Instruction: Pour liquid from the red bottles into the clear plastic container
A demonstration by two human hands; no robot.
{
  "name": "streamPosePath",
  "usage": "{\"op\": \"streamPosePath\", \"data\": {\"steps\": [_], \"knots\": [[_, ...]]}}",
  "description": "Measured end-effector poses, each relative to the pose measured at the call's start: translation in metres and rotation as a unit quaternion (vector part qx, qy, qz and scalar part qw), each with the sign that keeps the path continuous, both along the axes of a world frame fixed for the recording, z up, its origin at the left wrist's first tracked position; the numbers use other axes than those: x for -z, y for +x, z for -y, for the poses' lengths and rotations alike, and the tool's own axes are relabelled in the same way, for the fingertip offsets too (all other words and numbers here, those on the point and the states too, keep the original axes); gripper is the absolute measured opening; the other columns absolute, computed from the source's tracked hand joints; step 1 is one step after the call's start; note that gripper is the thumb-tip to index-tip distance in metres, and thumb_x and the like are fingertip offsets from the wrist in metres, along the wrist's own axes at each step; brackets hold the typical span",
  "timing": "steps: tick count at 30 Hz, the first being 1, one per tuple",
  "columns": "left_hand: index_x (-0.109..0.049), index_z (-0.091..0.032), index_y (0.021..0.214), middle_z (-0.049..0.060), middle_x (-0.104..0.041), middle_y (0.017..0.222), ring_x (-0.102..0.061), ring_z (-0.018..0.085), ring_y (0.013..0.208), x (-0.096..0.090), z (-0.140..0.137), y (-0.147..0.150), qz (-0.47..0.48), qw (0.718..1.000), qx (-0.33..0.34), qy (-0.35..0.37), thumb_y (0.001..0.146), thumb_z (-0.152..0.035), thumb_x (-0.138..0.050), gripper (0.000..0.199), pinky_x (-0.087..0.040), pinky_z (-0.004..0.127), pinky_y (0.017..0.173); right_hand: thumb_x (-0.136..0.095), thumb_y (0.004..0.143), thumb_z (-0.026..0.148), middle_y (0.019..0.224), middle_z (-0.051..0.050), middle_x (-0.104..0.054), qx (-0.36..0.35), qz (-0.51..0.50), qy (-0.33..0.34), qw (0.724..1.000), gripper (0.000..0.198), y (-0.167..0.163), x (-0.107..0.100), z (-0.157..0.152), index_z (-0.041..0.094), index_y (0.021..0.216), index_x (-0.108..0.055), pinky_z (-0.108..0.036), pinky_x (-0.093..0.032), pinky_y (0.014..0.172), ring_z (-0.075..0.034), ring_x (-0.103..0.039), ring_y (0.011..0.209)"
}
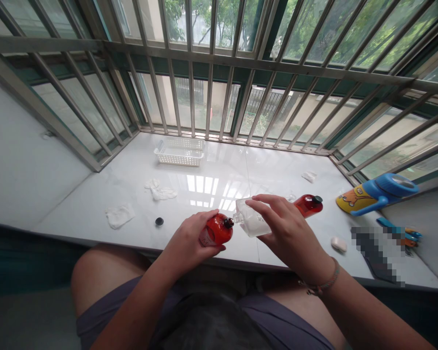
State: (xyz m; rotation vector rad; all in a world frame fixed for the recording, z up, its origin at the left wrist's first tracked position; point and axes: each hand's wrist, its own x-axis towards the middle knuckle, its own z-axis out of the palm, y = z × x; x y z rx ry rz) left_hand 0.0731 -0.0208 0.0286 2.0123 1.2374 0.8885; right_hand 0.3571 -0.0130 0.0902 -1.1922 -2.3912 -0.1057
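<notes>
My left hand (195,236) is wrapped round a red see-through bottle (217,230) with a narrow black neck, which leans to the right. In my right hand (282,221) is a clear square bottle (253,218), tipped over so its mouth points left. The two bottle mouths are close together; whether they touch I cannot tell. How much liquid the clear bottle holds is hard to make out. A small black cap (159,222) sits on the white counter left of my left hand. Just beyond my right hand lies another red bottle (308,206) with a black cap, partly hidden.
A white perforated basket (179,153) stands near the barred window. Crumpled white tissues (119,215) lie at the left, another tissue (309,176) at the back right. Rightward are a blue and yellow drinking bottle (374,194), a small white case (338,244) and a partly blurred dark phone-like slab (377,265).
</notes>
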Motion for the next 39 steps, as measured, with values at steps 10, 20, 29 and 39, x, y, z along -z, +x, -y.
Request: {"op": "streamPosePath", "data": {"steps": [10, 20, 29, 39], "knots": [[-0.055, -0.034, 0.15, 0.006, -0.07, 0.145, -0.068, 0.032, 0.132, 0.0023, -0.0006, -0.0002, 0.002, 1.0, 0.0, 0.005, 0.077, -0.025, -0.097, 0.085, -0.054, 0.048, 0.116, -0.068, 0.088, 0.002, 0.144, -0.012, -0.063, 0.002, 0.005, 0.002, 1.0, 0.069, 0.0002, -0.0008, 0.0002, 0.027, 0.151, -0.054, -0.054, -0.053, 0.108, -0.035, -0.062, 0.129], [-0.053, -0.034, 0.151, 0.006, -0.07, 0.146, -0.067, 0.031, 0.133, 0.0057, -0.0012, -0.0009, -0.008, 1.0, 0.001, 0.005, 0.077, -0.027, -0.097, 0.086, -0.053, 0.048, 0.117, -0.066, 0.087, 0.0, 0.144, -0.012, -0.064, 0.004, 0.007, 0.01, 1.0, 0.07, -0.0003, -0.0009, 0.0002, 0.027, 0.15, -0.054, -0.055, -0.052, 0.108, -0.035, -0.061, 0.13], [-0.055, -0.034, 0.151, 0.007, -0.07, 0.145, -0.068, 0.033, 0.133, 0.0044, -0.0009, -0.0003, -0.004, 1.0, 0.0, 0.004, 0.078, -0.028, -0.097, 0.085, -0.054, 0.05, 0.116, -0.066, 0.088, 0.002, 0.144, -0.012, -0.064, 0.009, 0.007, 0.012, 1.0, 0.07, -0.0007, -0.0002, -0.0002, 0.03, 0.151, -0.055, -0.058, -0.052, 0.108, -0.037, -0.062, 0.132], [-0.053, -0.034, 0.152, 0.007, -0.07, 0.145, -0.068, 0.032, 0.133, 0.0101, -0.0031, -0.0014, -0.006, 1.0, 0.001, -0.003, 0.078, -0.028, -0.096, 0.086, -0.054, 0.049, 0.117, -0.067, 0.09, 0.003, 0.145, -0.013, -0.063, 0.011, 0.015, 0.012, 1.0, 0.068, -0.0009, -0.0003, -0.0007, 0.029, 0.151, -0.054, -0.057, -0.05, 0.108, -0.037, -0.06, 0.132]]}}
